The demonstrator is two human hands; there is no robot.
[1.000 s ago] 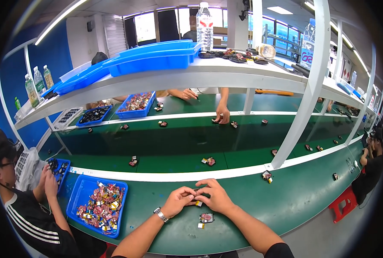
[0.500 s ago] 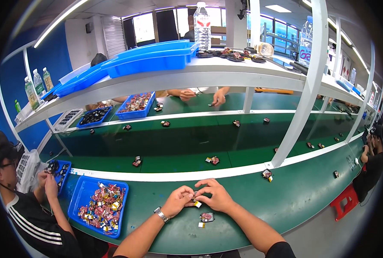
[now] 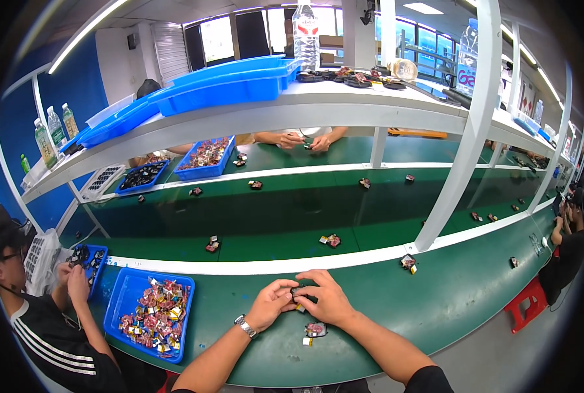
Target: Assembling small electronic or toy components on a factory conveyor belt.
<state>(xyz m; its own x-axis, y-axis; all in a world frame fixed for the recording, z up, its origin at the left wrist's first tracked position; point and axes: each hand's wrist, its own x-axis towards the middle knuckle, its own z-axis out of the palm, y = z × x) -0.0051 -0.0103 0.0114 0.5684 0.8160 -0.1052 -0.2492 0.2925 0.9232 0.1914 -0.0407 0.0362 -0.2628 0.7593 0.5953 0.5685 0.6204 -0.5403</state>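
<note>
The left hand [image 3: 270,308] and right hand [image 3: 327,301] are pinching a small part [image 3: 300,306] between them; a loose part [image 3: 315,329] is lying bodyward on the tabletop [image 3: 403,321], nearer the right hand, its pale tab [image 3: 307,341] pointing bodyward.

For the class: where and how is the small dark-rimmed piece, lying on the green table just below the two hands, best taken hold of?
Probably pinch the dark-rimmed piece by its right edge, coming from the right. It lies with its reddish inside facing up, and a white-and-yellow part sits at its lower left, while the right side looks free.
</note>
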